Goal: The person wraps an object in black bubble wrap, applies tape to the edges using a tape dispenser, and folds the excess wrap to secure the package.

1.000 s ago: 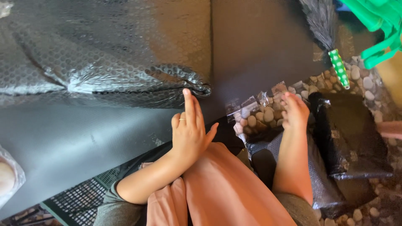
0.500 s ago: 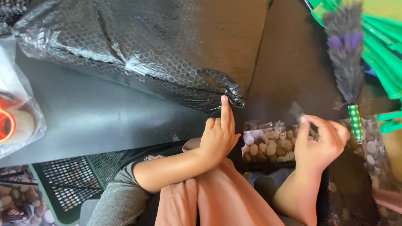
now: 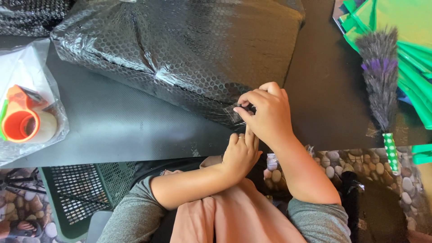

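Pressing a clear tape strip onto the bubble-wrapped parcel on the bench, right hand fingers pinch it; left hand, fingers together, steadies below. Wrapping looks nearly sealed.

Bubble-wrapped parcel lay on the table, filling its far middle; at the parcel's near right corner the right hand pressed what looked like a strip of tape, with the left hand just in front of it at the table's near edge. Tape dispenser sat inside a plastic bag at the left end of the table. Feather duster lay at the right end, beside a stack of folders, and a mesh basket stood below the table on the left.
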